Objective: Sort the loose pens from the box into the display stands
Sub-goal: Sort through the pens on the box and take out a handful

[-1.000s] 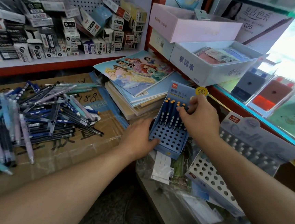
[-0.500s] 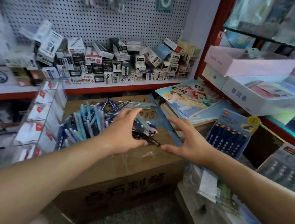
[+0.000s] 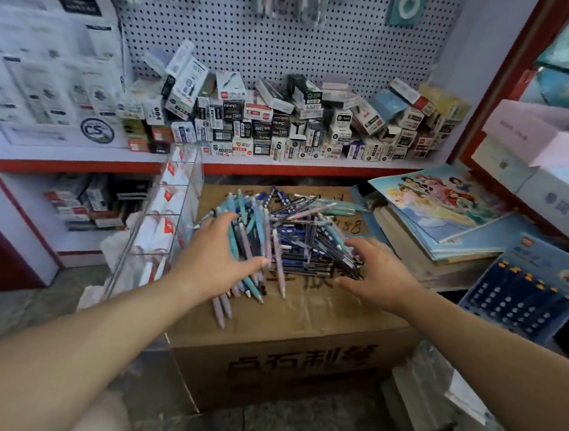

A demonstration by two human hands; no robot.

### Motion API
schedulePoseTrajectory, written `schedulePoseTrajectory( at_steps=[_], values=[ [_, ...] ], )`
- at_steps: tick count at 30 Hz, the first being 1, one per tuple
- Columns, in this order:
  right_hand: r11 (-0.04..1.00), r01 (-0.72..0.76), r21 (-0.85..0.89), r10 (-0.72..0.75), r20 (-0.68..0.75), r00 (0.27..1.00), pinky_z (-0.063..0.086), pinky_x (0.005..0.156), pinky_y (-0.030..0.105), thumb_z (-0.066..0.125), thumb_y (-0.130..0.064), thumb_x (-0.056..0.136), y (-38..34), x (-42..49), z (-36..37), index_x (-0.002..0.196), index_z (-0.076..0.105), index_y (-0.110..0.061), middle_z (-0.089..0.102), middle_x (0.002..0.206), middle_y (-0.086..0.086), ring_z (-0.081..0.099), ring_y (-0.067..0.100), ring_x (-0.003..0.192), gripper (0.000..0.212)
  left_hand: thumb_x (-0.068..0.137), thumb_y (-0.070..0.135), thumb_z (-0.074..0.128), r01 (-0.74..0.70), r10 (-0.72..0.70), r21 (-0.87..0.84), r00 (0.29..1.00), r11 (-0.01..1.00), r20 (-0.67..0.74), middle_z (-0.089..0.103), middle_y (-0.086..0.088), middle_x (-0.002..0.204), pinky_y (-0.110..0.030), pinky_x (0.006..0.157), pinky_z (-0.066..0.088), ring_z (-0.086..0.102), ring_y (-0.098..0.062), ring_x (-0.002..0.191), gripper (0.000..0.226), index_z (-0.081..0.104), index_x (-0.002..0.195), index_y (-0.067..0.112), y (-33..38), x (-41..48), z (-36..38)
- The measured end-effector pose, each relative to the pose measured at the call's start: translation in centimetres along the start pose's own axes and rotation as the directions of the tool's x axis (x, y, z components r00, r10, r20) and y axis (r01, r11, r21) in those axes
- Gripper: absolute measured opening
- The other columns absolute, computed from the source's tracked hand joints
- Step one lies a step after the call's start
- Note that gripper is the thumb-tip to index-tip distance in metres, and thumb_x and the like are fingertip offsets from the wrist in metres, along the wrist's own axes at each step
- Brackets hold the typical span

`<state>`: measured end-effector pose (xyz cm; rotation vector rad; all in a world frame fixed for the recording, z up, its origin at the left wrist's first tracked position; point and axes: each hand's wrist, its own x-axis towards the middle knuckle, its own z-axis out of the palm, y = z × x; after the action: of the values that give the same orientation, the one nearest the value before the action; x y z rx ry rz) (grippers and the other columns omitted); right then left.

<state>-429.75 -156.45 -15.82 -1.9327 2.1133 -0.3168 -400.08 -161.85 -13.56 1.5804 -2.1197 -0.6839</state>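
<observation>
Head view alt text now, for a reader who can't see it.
Two open hands rest on a heap of loose pens atop a cardboard box, left hand on its left side, right hand at its right edge. A blue display stand sits far right.

- A white pegboard covers the back wall.
- Small stationery cartons are piled along a red-edged shelf.
- A clear acrylic rack stands at the left.
- A stack of picture books lies at the right.
- A pink box sits above a white box.
</observation>
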Motion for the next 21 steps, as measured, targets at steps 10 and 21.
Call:
schedulePoseTrajectory(
  at_steps=[10, 21],
  values=[
    [0.993, -0.086, -0.086, 0.078, -0.094, 0.993, 0.051, 0.081, 0.032, 0.074, -0.034, 0.091, -0.7, 2.5, 1.8, 0.114, 0.065, -0.023, 0.059, 0.112, 0.001, 0.058, 0.019, 0.098, 0.028, 0.084, 0.050, 0.077, 0.018, -0.018, 0.002, 0.997, 1.000, 0.073, 0.050, -0.004, 0.144, -0.041, 0.105, 0.048, 0.052, -0.022, 0.130, 0.081, 0.036, 0.150, 0.024, -0.3, 0.3, 0.3],
    [0.982, -0.142, 0.125, 0.162, -0.160, 0.974, 0.053, 0.070, 0.026, 0.066, -0.020, 0.094, -0.1, 1.3, 0.9, 0.108, 0.073, -0.020, 0.066, 0.088, -0.010, 0.061, 0.008, 0.079, 0.016, 0.091, 0.042, 0.072, -0.027, 0.026, 0.006, 0.993, 1.000, 0.114, 0.059, 0.005, 0.122, -0.038, 0.098, 0.053, 0.060, -0.015, 0.110, 0.064, 0.045, 0.146, 0.024, 0.3, -0.3, 0.3]
  ],
)
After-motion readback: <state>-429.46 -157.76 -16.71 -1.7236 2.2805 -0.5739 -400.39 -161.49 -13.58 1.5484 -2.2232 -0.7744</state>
